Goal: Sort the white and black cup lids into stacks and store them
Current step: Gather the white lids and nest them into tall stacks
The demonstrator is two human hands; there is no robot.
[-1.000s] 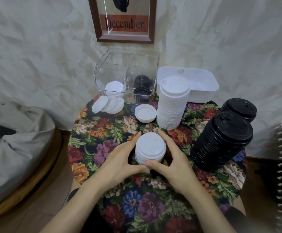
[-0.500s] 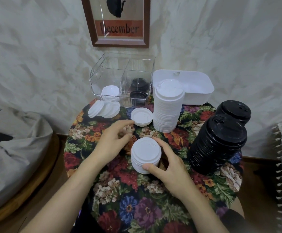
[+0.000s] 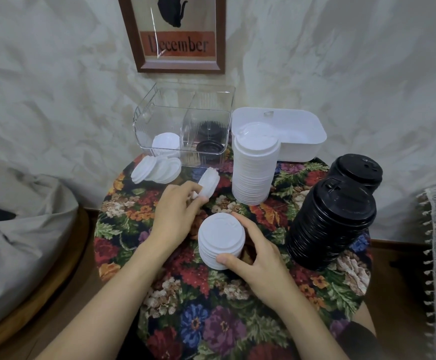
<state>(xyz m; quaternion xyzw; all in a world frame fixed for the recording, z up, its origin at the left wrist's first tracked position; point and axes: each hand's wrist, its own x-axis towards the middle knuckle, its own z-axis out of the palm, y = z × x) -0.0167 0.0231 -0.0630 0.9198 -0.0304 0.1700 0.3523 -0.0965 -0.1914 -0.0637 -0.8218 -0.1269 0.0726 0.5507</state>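
On the flowered round table (image 3: 237, 320), my right hand (image 3: 261, 258) grips a short stack of white lids (image 3: 220, 240) near the middle. My left hand (image 3: 176, 213) pinches a single white lid (image 3: 209, 183), tilted on edge just above the cloth. A tall white lid stack (image 3: 254, 167) stands behind. Two black lid stacks stand at the right, a front one (image 3: 333, 222) and a rear one (image 3: 356, 171). Several loose white lids (image 3: 157, 169) lie overlapped at the left rear.
A clear two-part bin (image 3: 185, 120) at the back holds white lids (image 3: 166, 142) on its left side and black lids (image 3: 209, 146) on its right. A white tub (image 3: 300, 131) sits beside it. A framed picture hangs on the wall. A grey cushion lies at left.
My left hand left the short stack, reached back and lifted the single white lid that lay flat behind it. My right hand kept its hold on the short stack.
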